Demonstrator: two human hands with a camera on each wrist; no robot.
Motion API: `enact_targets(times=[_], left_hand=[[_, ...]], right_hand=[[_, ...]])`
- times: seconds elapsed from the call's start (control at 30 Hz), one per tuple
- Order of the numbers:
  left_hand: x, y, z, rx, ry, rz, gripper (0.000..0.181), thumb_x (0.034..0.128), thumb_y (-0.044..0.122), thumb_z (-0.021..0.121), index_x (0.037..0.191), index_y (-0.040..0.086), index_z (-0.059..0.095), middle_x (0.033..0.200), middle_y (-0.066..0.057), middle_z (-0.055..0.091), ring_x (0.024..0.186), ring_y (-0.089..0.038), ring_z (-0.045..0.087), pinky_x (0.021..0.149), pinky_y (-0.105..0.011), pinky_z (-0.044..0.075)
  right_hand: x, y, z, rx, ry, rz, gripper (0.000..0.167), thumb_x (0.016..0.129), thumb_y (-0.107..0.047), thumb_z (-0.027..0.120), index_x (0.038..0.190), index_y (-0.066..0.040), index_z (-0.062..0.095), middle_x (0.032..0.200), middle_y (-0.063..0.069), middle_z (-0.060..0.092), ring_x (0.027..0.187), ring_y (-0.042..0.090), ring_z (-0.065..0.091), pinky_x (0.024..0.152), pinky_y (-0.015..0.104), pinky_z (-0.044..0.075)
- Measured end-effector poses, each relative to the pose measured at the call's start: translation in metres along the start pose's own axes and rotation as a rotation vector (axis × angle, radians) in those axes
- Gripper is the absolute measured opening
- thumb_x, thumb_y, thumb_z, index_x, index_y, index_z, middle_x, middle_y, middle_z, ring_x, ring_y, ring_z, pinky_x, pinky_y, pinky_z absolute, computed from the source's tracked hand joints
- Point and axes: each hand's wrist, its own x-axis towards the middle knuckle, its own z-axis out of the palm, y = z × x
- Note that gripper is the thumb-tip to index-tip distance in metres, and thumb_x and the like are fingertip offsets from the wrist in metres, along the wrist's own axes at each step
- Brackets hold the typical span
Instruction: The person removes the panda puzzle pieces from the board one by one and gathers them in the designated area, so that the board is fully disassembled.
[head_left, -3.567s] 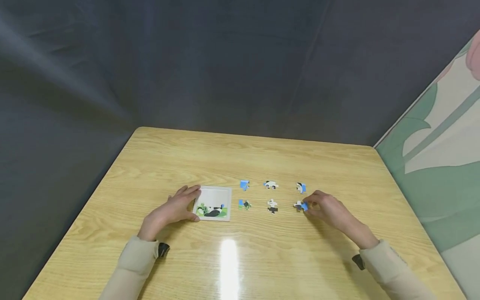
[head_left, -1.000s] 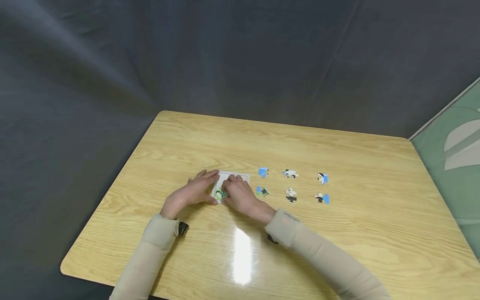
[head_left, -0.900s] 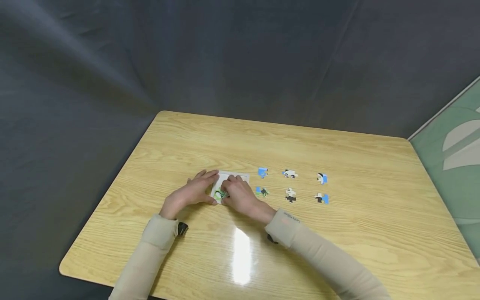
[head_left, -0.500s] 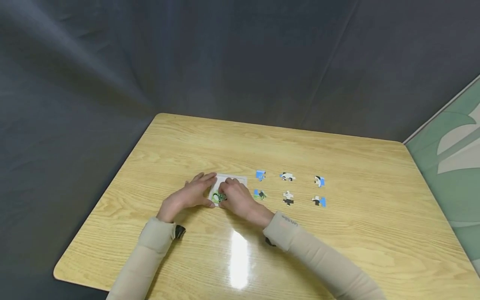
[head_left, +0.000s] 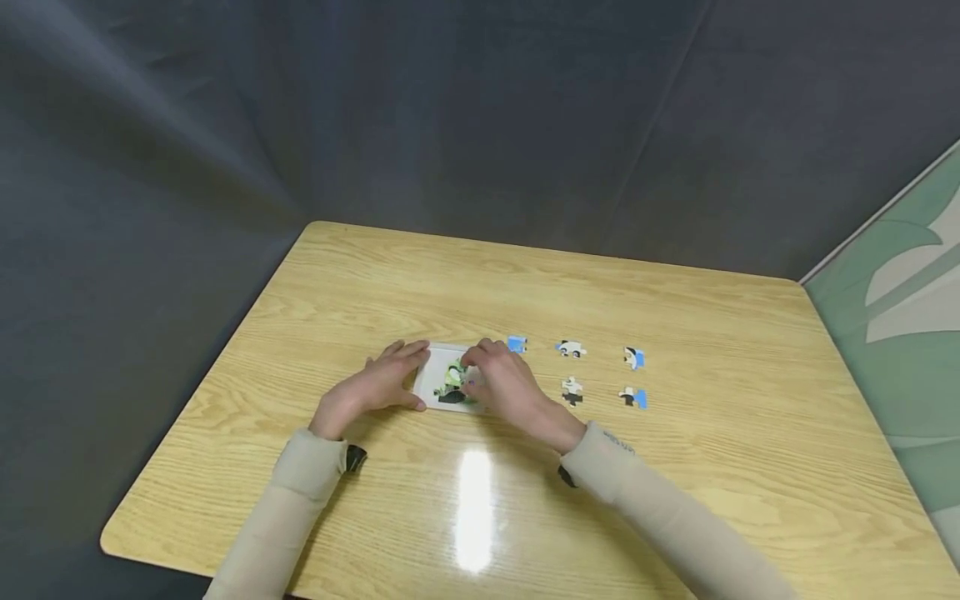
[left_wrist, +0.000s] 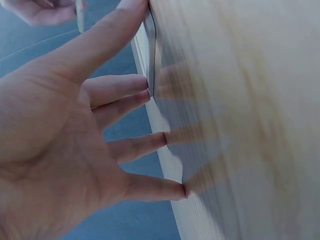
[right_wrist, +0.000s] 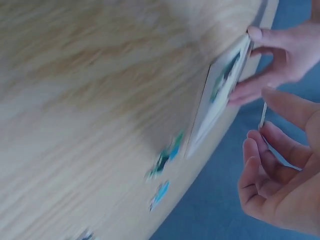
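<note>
In the head view my left hand (head_left: pixel 375 385) braces the left edge of a small white puzzle tray (head_left: pixel 427 382), thumb and fingers spread at its corners. The left wrist view shows those fingers extended, fingertips against the table and tray. My right hand (head_left: pixel 513 390) is over the tray's right part. Between thumb and fingertip it pinches a green-and-white puzzle piece (head_left: pixel 453 372), which the right wrist view shows edge-on as a thin puzzle piece (right_wrist: pixel 263 114), raised clear of the tray. A dark panda-body piece (head_left: pixel 452 397) lies along the tray's near side. My right hand hides the tray's right edge.
Loose puzzle pieces lie on the wooden table right of the tray: a blue one (head_left: pixel 517 343), a panda-face one (head_left: pixel 572 348), a black-and-white one (head_left: pixel 572 392) and two partly blue ones at far right. A green-blue piece (right_wrist: pixel 165 157) shows in the right wrist view.
My right hand first came left from the far-right loose piece to the tray. In the last half second it has lifted the green-and-white piece and shifted right. My left hand stays at the tray.
</note>
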Motion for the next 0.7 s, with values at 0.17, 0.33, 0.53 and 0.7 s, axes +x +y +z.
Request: enact_targets(times=[0.17,0.33,0.53,0.7], left_hand=[[0.001,-0.001,-0.001,-0.006,-0.006,-0.007,0.087,0.0795,0.029,0.078,0.148,0.0,0.032,0.159,-0.012,0.018,0.143,-0.046,0.01,0.098,-0.08,0.014],[0.001,-0.001,0.0,-0.017,-0.009,-0.011,0.087,0.0794,0.027,0.078,0.148,0.0,0.032,0.159,-0.012,0.017,0.143,-0.046,0.009,0.098,-0.08,0.013],[0.003,0.001,0.0,-0.026,-0.004,-0.011,0.087,0.0791,0.027,0.078,0.148,0.0,0.032,0.159,-0.013,0.017,0.143,-0.046,0.008,0.098,-0.079,0.012],[0.005,0.002,0.002,-0.024,-0.012,-0.021,0.088,0.0791,0.027,0.078,0.149,0.0,0.032,0.16,-0.012,0.017,0.144,-0.045,0.008,0.099,-0.079,0.012]], right_hand=[[-0.012,0.012,-0.012,-0.002,0.047,-0.006,0.029,0.076,-0.009,0.082,0.101,-0.001,0.069,0.096,0.009,0.066,0.084,0.022,0.059,0.066,0.029,0.052],[-0.025,0.019,-0.02,-0.013,0.066,0.004,0.03,0.074,-0.01,0.083,0.1,-0.001,0.069,0.094,0.009,0.065,0.076,0.019,0.055,0.058,0.023,0.048],[-0.039,0.025,-0.026,-0.009,0.075,0.037,0.033,0.072,-0.011,0.085,0.098,-0.002,0.069,0.094,0.009,0.066,0.08,0.022,0.059,0.059,0.025,0.051],[-0.053,0.027,-0.029,0.016,0.069,0.039,0.032,0.072,-0.011,0.084,0.1,-0.002,0.069,0.097,0.007,0.067,0.084,0.023,0.062,0.064,0.028,0.054]])
